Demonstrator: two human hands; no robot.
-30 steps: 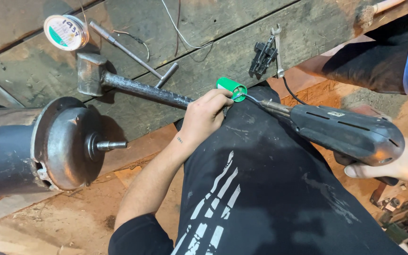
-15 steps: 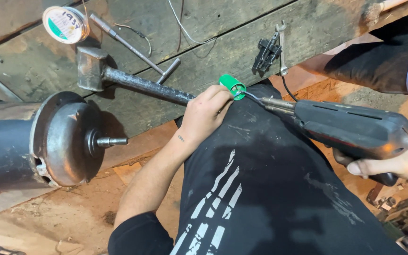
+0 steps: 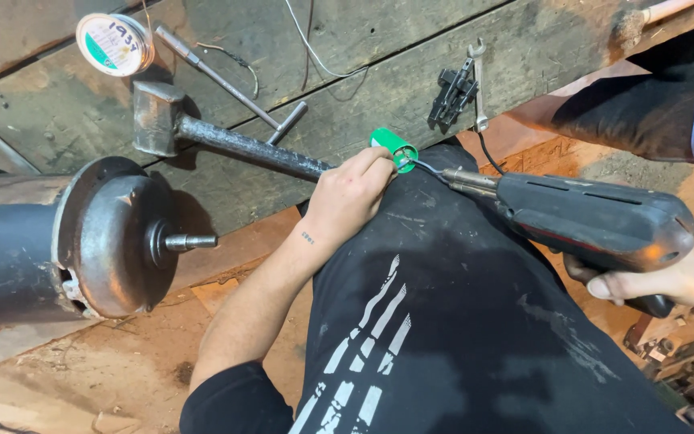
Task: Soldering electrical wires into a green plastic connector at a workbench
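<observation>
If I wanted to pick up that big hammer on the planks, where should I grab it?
Probably the long dark handle, near its middle. The hammer lies flat on the wooden planks, heavy head to the left, far end under the left hand. Come from above; a T-shaped metal tool lies close behind.

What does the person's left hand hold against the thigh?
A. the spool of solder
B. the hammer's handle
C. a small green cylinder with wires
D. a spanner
C: the left hand pinches the small green cylinder, while the soldering gun in the right hand points at its wires.
</observation>
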